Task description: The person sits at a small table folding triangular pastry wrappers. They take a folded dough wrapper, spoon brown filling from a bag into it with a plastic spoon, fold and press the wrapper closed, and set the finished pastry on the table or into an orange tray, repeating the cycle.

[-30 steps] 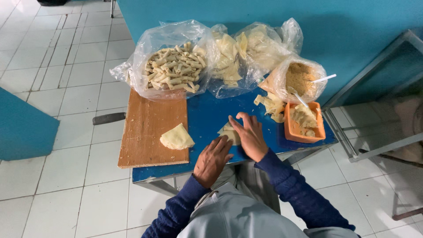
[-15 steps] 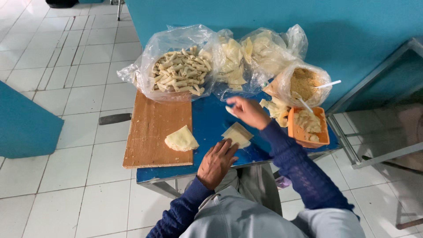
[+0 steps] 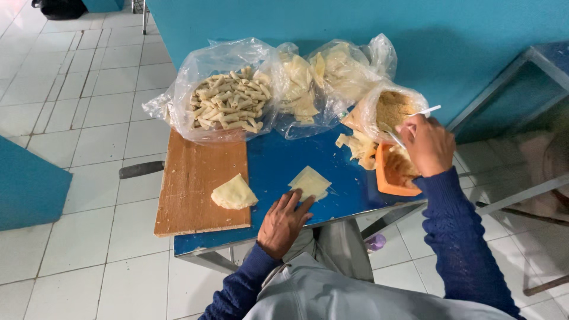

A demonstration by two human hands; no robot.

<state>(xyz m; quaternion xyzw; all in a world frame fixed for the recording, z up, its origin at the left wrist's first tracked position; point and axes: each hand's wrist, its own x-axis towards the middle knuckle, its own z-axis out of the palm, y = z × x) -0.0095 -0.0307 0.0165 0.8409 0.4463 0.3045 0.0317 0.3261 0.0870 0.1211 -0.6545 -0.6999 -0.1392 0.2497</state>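
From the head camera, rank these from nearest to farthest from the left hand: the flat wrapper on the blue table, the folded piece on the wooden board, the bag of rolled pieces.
From the left hand:
1. Flat wrapper, on the blue table, at its fingertips.
2. Folded piece, to the left, on the wooden board.
3. Bag of rolled pieces, at the table's far left.

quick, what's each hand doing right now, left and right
Left hand: open, flat on the blue table, fingertips on the square wrapper.
Right hand: closed on a white spoon over the orange tub.
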